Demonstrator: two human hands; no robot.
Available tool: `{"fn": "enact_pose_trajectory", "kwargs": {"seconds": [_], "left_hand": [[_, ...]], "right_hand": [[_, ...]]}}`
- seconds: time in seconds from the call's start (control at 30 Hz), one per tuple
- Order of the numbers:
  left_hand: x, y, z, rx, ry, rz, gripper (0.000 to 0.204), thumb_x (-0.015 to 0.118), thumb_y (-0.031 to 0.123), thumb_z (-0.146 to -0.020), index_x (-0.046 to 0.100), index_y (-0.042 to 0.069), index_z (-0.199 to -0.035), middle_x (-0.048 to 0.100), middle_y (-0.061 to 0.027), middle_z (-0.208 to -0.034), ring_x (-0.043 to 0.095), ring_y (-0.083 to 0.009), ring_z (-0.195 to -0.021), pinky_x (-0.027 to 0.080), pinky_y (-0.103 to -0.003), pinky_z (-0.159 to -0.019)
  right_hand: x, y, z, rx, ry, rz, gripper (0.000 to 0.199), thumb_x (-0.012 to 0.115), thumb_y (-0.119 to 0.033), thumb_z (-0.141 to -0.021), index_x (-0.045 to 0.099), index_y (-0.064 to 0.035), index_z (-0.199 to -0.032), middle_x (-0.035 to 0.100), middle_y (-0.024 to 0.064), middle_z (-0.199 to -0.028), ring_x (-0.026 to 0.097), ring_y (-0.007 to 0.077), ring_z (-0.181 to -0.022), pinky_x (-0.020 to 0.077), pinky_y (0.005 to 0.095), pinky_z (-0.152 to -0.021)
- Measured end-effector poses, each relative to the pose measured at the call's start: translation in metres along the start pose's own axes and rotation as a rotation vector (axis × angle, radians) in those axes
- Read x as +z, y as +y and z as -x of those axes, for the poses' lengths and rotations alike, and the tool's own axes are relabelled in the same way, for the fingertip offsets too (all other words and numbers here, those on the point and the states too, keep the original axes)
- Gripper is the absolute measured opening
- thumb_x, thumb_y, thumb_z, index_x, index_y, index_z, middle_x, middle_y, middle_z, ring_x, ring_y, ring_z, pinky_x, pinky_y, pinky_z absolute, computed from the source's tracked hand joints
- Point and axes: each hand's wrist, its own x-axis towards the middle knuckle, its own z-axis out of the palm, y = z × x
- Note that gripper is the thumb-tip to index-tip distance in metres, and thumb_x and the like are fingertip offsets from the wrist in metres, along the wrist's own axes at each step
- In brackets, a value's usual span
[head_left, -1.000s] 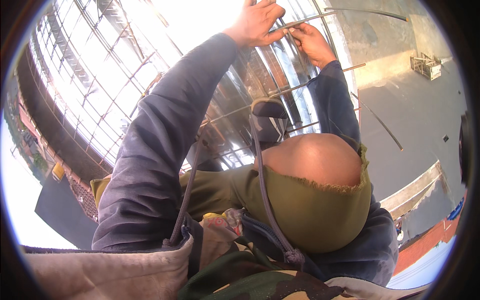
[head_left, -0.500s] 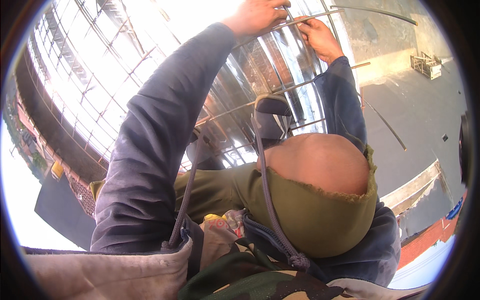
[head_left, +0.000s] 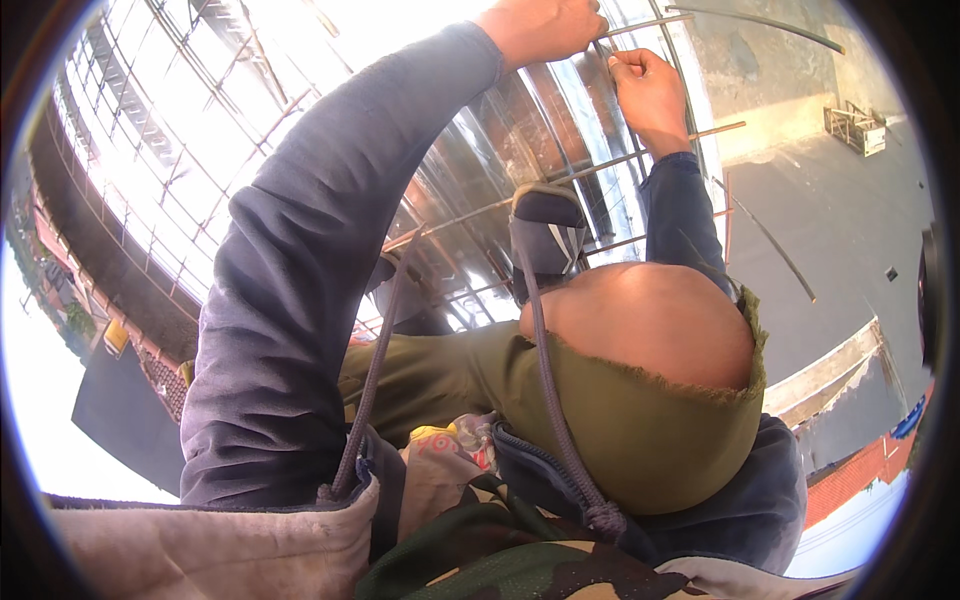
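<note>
At the top of the head view, both my hands are close together over a grid of thin steel bars (head_left: pixel 612 161) above shiny metal sheeting (head_left: pixel 535 125). My left hand (head_left: pixel 545 32) is closed with curled fingers by a bar; what they hold is hidden. Lower and to the right, my right hand (head_left: pixel 652 98) pinches with thumb and forefinger at a thin dark rod (head_left: pixel 604 52) that runs between the hands. My shoe (head_left: pixel 547 235) rests among the bars, and my bare knee (head_left: pixel 640 325) shows through torn green trousers (head_left: pixel 620 440).
Steel bars (head_left: pixel 190 170) form a wide grid in glare on the left. On the right, bar ends (head_left: pixel 725 130) stick out past the sheeting's edge. A loose rod (head_left: pixel 770 240) lies beyond them on a grey floor (head_left: pixel 840 230). A small crate-like frame (head_left: pixel 855 130) stands at the far right.
My left hand has moved to the right. My right hand has come down slightly, and its forearm is more upright. The dark rod between the hands has shifted right.
</note>
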Motion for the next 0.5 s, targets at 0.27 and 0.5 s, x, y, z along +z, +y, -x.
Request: {"fn": "enact_pose_trajectory", "kwargs": {"seconds": [0.27, 0.5], "left_hand": [[0.007, 0.000, 0.003, -0.110, -0.015, 0.210, 0.037, 0.071, 0.043, -0.098, 0.078, 0.011, -0.116, 0.077, -0.0116, -0.105, 0.073, -0.0304, -0.100, 0.055, -0.045, -0.088], [0.031, 0.011, 0.032, -0.339, 0.095, 0.368, 0.033, 0.072, 0.039, -0.099, 0.080, 0.012, -0.115, 0.079, -0.0119, -0.104, 0.074, -0.0313, -0.099, 0.057, -0.044, -0.087]], "right_hand": [[-0.005, 0.001, 0.002, -0.025, 0.004, -0.046, 0.026, 0.072, -0.028, -0.099, 0.078, -0.0044, -0.108, 0.073, 0.0016, -0.086, 0.065, 0.0131, -0.078, 0.0507, 0.0306, -0.074], [-0.001, -0.008, 0.014, -0.285, 0.051, 0.135, 0.025, 0.063, -0.023, -0.101, 0.076, -0.0039, -0.111, 0.075, 0.0139, -0.100, 0.071, 0.0323, -0.091, 0.0559, 0.0430, -0.085]]}}
